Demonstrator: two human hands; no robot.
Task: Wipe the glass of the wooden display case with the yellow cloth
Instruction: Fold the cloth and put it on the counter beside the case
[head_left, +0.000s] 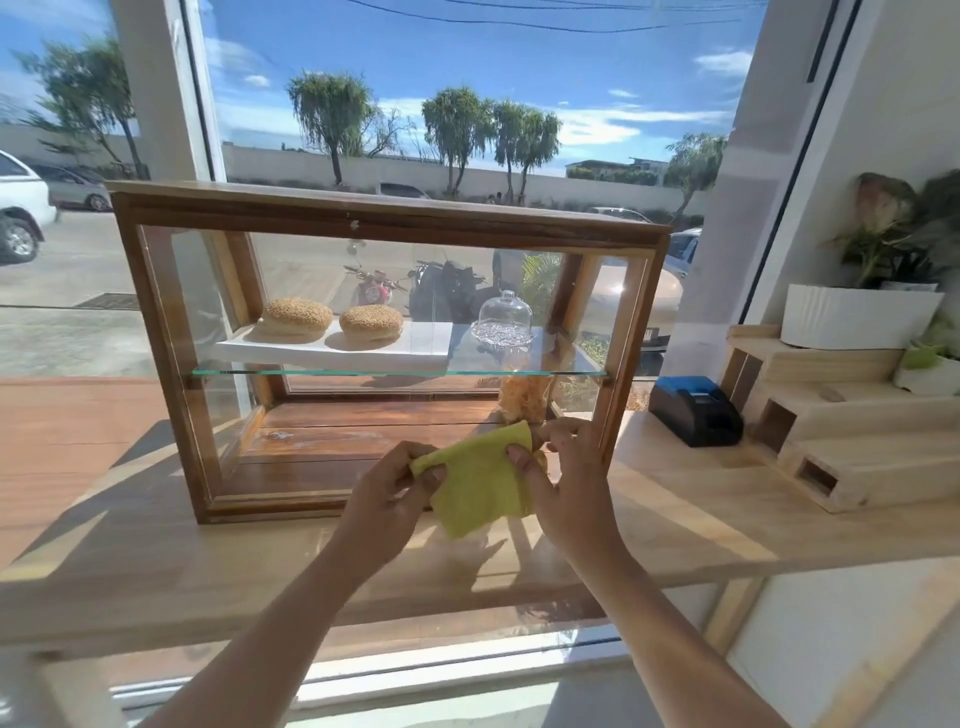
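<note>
cloth readied in front of the case

while both hands hold the cloth (480, 480) in the air just in front of the case (387, 343), no wiping seems to have begun: the cloth hangs near the case's lower right corner, and whether it touches the glass cannot be told. the left hand (387, 501) pinches the cloth's left edge between thumb and curled fingers; the right hand (563, 480) grips its right edge the same way, thumb laid across the front. held at both sides like this, the cloth looks to be getting spread or folded into a pad, which would give a flat face to press on the pane.

the case stands on the counter (701, 514), its front glass toward the person and a window behind it, so streaks should show against the daylight. inside the case, two buns (332, 319) lie on a white board on the glass shelf, with a small glass dome (505, 312) to their right. right of the case on the counter sits a black printer (693, 410), and further right a stepped wooden stand carries potted plants (883, 260).
</note>
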